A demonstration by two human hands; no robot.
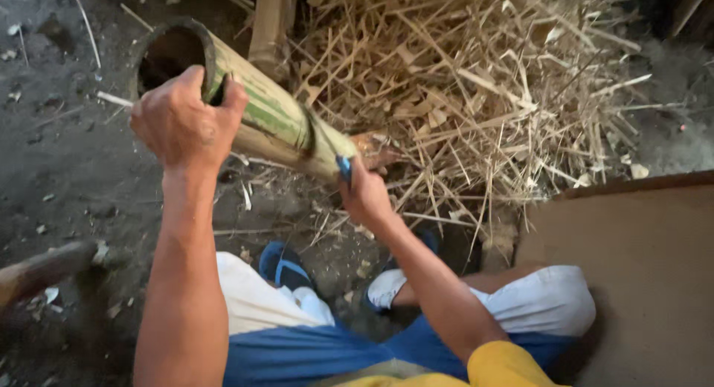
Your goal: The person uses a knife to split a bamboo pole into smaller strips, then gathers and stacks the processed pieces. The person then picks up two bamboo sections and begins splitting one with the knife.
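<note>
Head view: bamboo tube [260,108] runs upper-left to lower-right, tilted, open end up-left. Left hand [184,119] clamps round that open end. Right hand [364,194] sits at the lower end, fist closed on blue-handled tool [344,166], touching the bamboo. Shavings pile [483,82] behind.

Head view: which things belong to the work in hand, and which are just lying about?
In hand:
- left hand gripping the green bamboo tube at its open end
- right hand holding a blue-handled tool against the tube

Lying about:
- pile of bamboo shavings
- brown board
- piece of wood
</note>
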